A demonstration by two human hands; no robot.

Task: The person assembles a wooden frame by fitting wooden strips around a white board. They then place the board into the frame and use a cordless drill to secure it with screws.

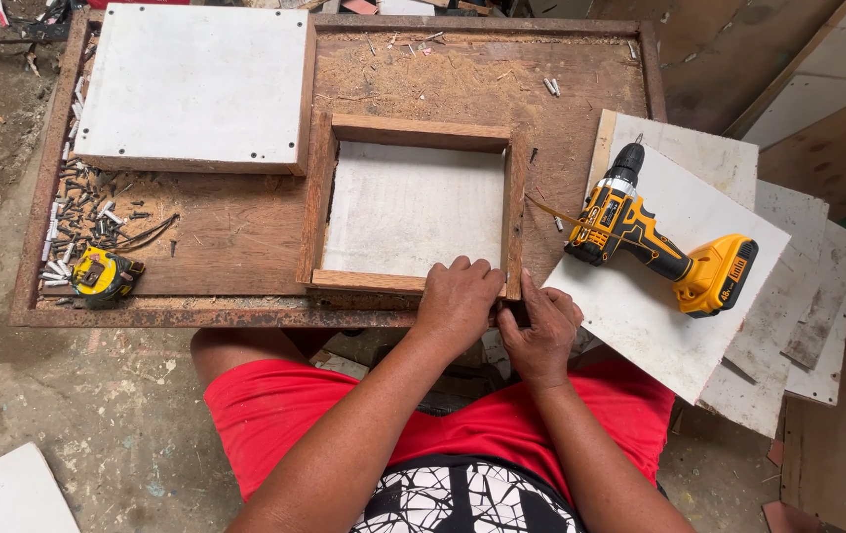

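I see both hands at the near right corner of the open wooden box [413, 207], which lies flat on the desk [235, 232] with its pale bottom panel facing up. The left hand [458, 301] lies over the near rail, its fingers [462, 266] curled down on the wood and pressing rather than gripping. The right hand [541, 331] is tucked against the corner from outside; its fingers [527, 286] are pinched close together, but I cannot tell whether they hold a screw or anything else, since the tips are hidden.

My worry is that corner. It sits right at the desk's front edge, so a hard push could slide the box off the edge or open the joint. Fingertips at a seam could also be nipped if the rail shifts.

The drill [655, 242] rests on a loose white board [640, 316] that overhangs a stack of other boards to the right. I judge it could tip or slide if the board is knocked.

The desk is a worn brown slab in a rusty metal frame, strewn with sawdust. A finished white box [191, 84] sits at far left, with scattered screws [77, 217] and a yellow tape measure [102, 274] below it. The floor [68, 395] is dirty concrete, and wood panels lean at the right.
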